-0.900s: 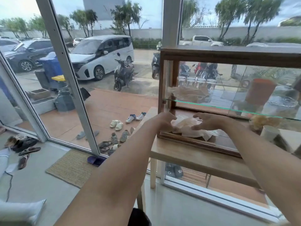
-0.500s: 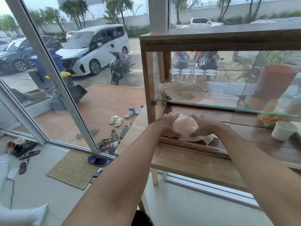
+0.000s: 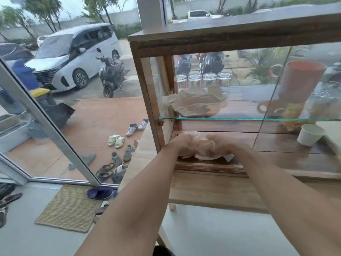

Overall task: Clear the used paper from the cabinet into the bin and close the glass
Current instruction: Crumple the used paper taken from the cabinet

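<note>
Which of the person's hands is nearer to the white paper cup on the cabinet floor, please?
The right hand. It grips the crumpled paper with the white paper cup well off to its right; the left hand holds the paper's far side, further from the cup.

Flat, bright daylight pours in through the big window [image 3: 60, 100], overcast and even, shadows barely there. The whole picture smears with motion: the white van [image 3: 73, 58] outside is streaked, both hands soft at the edges. Pale reflections wash over the cabinet glass [image 3: 249, 85]. Straight frames bow at the margins, wide-angle stretch.
</note>
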Motion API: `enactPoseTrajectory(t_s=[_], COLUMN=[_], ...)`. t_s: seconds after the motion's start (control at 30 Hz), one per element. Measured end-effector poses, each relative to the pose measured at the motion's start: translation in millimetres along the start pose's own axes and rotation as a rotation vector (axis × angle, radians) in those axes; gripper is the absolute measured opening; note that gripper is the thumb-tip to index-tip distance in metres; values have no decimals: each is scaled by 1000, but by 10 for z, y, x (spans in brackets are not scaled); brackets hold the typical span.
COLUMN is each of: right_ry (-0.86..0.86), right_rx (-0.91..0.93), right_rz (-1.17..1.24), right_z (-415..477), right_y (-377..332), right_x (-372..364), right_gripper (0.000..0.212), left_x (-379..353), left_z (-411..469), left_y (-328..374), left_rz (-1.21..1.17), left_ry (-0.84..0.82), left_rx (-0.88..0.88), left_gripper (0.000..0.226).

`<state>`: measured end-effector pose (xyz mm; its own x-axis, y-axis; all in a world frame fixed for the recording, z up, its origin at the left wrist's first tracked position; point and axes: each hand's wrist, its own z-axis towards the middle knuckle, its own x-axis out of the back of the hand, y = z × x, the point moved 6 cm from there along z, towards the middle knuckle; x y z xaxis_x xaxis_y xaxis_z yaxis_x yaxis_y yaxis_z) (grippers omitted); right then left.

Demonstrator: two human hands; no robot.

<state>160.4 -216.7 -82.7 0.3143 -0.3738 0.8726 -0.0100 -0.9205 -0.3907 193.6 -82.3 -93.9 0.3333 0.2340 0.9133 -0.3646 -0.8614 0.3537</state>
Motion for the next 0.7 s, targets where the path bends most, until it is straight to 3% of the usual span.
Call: enactPoseTrajectory(t_s=[0.07,0.13,0.33,0.57,0.7], right_ry=[21,71,88,-186,-217], right_rx=[24,39,177,285,376], right_rz=[36,97,476,820,979], right_z=[-15,-44,-338,-822,-920], right_y=[-10,-21,-93,-513,-1054], right_x=[1,24,75,-147,-427], right_gripper=[31,23,14,40,40], left_x=[18,64,202,185,140], left_z=[0,-31,-376,-1263,-1746], left_y=[11,37,101,-261,-727], left_rz=[13,41,-270,-854,-1091], left_ry=[73,158,174,-7,-16], left_rx=[-46,-100,-175,-180,-135], left_gripper=[12,2,25,5,21])
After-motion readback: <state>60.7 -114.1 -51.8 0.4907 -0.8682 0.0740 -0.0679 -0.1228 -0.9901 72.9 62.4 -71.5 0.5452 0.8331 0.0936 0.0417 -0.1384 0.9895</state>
